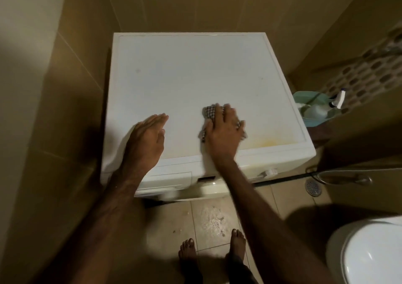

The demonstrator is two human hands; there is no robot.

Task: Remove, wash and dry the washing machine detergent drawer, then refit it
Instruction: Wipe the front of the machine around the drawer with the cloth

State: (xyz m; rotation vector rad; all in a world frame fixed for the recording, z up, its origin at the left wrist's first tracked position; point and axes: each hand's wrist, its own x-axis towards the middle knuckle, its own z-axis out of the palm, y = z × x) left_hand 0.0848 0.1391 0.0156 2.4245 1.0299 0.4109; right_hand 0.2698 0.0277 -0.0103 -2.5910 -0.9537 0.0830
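A white washing machine fills the corner, seen from above. My right hand presses a checked cloth flat on the lid near its front edge; the hand is blurred. My left hand lies flat and open on the lid's front left part, fingers together, holding nothing. The detergent drawer front sits flush in the machine's front panel, below my left wrist.
A teal basin with a spray bottle stands right of the machine. A white toilet is at the bottom right, a floor drain and hose beside it. Tiled walls close in left and behind. My bare feet stand on the tiled floor.
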